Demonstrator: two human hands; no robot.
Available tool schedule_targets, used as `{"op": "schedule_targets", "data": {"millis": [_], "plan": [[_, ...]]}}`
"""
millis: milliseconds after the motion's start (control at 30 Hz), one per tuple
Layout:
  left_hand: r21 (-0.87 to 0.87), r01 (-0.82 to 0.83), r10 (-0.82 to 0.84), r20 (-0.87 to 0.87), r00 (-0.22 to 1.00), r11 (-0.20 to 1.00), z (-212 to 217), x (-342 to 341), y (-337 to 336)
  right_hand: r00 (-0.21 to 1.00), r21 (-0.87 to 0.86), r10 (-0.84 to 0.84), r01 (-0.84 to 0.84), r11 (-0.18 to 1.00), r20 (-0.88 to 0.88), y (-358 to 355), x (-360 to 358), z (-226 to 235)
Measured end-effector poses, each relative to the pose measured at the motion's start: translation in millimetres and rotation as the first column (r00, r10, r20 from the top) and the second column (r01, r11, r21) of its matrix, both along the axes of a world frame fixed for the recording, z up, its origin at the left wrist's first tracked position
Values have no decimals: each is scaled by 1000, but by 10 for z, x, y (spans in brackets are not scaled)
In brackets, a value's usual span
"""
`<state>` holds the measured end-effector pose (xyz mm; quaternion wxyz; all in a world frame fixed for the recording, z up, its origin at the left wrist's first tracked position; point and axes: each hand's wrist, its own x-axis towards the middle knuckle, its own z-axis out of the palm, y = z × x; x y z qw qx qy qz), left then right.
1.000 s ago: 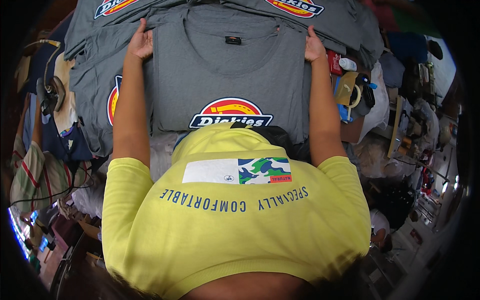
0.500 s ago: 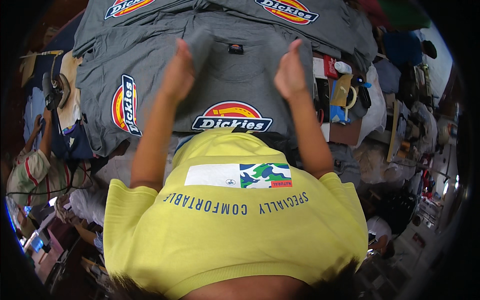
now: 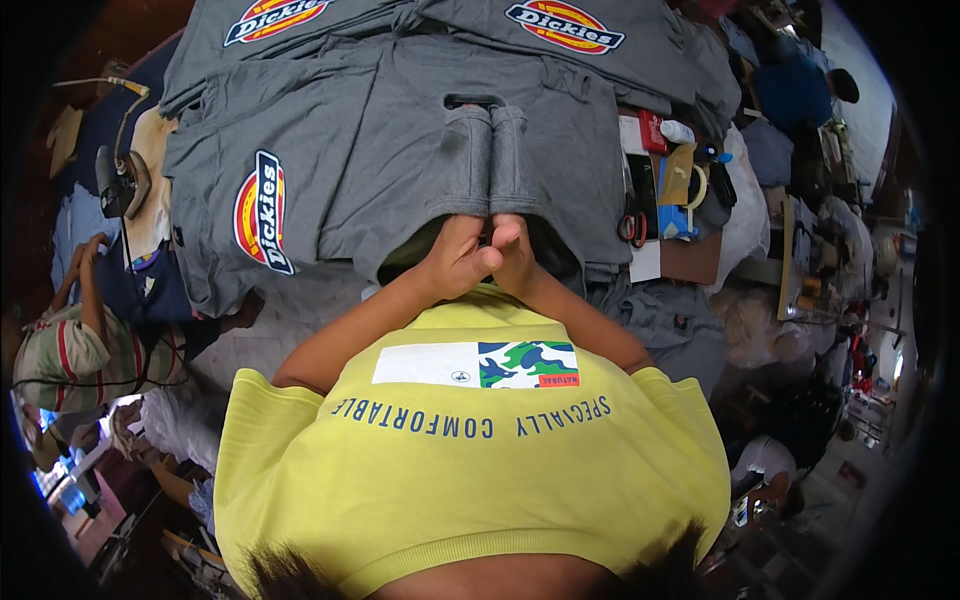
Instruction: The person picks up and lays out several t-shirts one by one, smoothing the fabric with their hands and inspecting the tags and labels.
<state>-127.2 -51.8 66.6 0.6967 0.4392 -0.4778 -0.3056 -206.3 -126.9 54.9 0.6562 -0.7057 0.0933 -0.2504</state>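
Directly before your chest, a grey shirt (image 3: 510, 165) lies with its sides turned inward; the folded panels stand side by side along its centre, running from the neck opening (image 3: 475, 99) toward you. Your left hand (image 3: 454, 264) and right hand (image 3: 515, 260) meet at the near end of these panels, thumbs close together. On both hands the fingers are extended and their tips covered by cloth; whether they have closed on it cannot be determined.

Just left of the shirt, a second shirt (image 3: 215, 165), also grey, shows a colourful patch (image 3: 263, 212) set sideways. Beyond both lie further grey shirts (image 3: 400, 40). To your right are red-handled scissors (image 3: 632, 230), a tape roll (image 3: 701, 185), a red box (image 3: 653, 132), a white bottle (image 3: 677, 132) and a brown board (image 3: 692, 260). Farther left, an iron (image 3: 112, 185) is beside a tan cloth (image 3: 155, 150); near it, a co-worker (image 3: 95, 345) wears stripes, hands together.
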Motion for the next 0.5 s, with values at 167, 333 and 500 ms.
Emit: {"op": "schedule_targets", "data": {"millis": [167,333,500], "plan": [[-5,45,-45,-13,999,999,-22,-53,104,1000,1,-14,14,1000,23,130,-57,33],[42,75,-74,-27,997,996,32,-54,158,1000,25,2,-2,1000,-3,143,-175,205],[185,-145,192,-272,943,972,225,951,854,994,140,19,-34,990,110,-495,-765,1070]]}}
